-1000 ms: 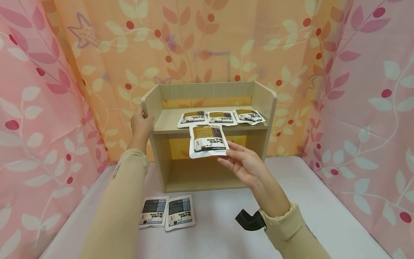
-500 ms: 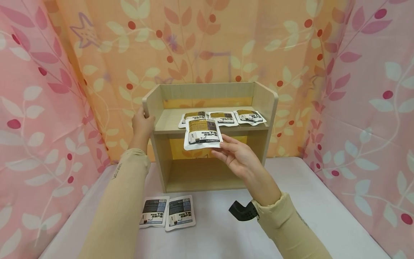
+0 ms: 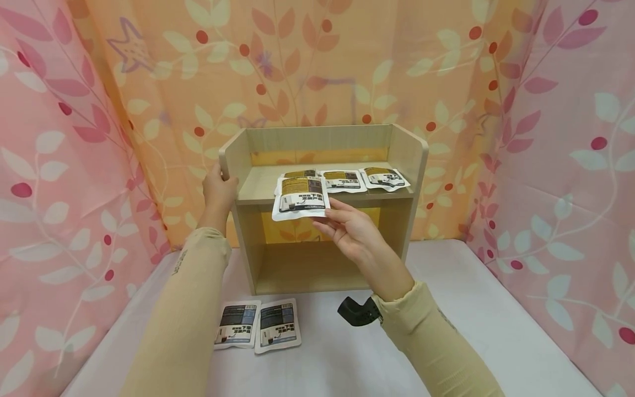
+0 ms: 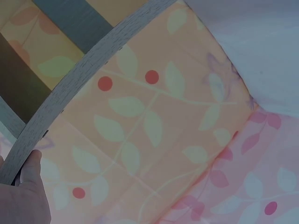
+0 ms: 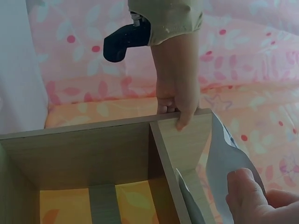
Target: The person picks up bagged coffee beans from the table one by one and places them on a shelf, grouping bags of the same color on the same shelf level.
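My left hand [image 3: 219, 190] grips the left side panel [image 3: 236, 165] of a small two-level wooden shelf [image 3: 317, 135]. In the left wrist view, part of that hand [image 4: 30, 196] shows at the panel's edge. My right hand [image 3: 354, 231] pinches the near right corner of a white coffee packet [image 3: 301, 196] with a gold and black label. It is held label up at the front of the upper board, overlapping the left packet [image 3: 307, 173] there. Two similar packets lie beside that one, a middle packet [image 3: 343, 181] and a right packet [image 3: 384, 177].
On the white tabletop [image 3: 337, 353], two packets with blue and black labels, a left packet [image 3: 237, 325] and a right packet [image 3: 278, 325], lie in front of the shelf. Patterned curtains [image 3: 317, 66] stand behind and at both sides. A black wrist mount [image 3: 358, 312] juts from the right sleeve.
My right hand has carried the coffee packet left and farther back, up to the upper board, where it now covers much of the left packet. My left hand keeps its grip on the side panel.
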A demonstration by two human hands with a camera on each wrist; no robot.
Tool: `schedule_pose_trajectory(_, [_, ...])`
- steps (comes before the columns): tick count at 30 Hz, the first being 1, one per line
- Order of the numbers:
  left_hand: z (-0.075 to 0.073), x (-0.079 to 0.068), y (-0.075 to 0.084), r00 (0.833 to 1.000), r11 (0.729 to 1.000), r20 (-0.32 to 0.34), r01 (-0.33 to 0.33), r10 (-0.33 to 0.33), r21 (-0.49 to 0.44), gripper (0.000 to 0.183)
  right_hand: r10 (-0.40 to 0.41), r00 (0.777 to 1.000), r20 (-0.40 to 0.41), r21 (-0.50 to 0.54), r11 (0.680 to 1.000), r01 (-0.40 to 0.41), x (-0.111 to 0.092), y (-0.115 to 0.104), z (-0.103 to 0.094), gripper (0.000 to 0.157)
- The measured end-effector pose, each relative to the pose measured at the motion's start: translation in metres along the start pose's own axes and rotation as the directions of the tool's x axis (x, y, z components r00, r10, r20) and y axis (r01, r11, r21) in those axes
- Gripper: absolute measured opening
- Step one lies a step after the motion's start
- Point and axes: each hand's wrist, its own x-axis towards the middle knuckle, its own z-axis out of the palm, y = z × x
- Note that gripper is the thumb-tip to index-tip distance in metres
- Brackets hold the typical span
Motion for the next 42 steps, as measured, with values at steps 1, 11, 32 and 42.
schedule_pose_trajectory(1, [0.0, 0.0, 0.0, 1.0, 1.0, 0.001, 0.001, -0.001, 0.001, 0.041, 0.002, 1.0, -0.005, 0.002, 1.0, -0.002, 0.002, 0.001, 0.001, 0.05])
schedule_pose_trajectory(11, [0.0, -0.001, 0.001, 1.0, 1.0, -0.003, -0.001, 0.001, -0.003, 0.041, 0.008, 0.999, -0.046, 0.025, 1.0, -0.007, 0.021, 0.007, 0.014, 0.047])
schedule_pose_trajectory(32, [-0.001, 0.0, -0.001, 0.999, 1.0, -0.043, 0.003, -0.002, 0.012, 0.029, -0.032, 0.986, -0.166, -0.006, 1.0, 0.031, 0.06, 0.02, 0.048, 0.053])
schedule_pose_trajectory(42, [0.002, -0.001, -0.001, 0.999, 1.0, -0.028, 0.017, -0.017, 0.014, 0.031, -0.051, 0.985, -0.167, -0.114, 0.993, 0.032, 0.076, 0.022, 0.061, 0.054])
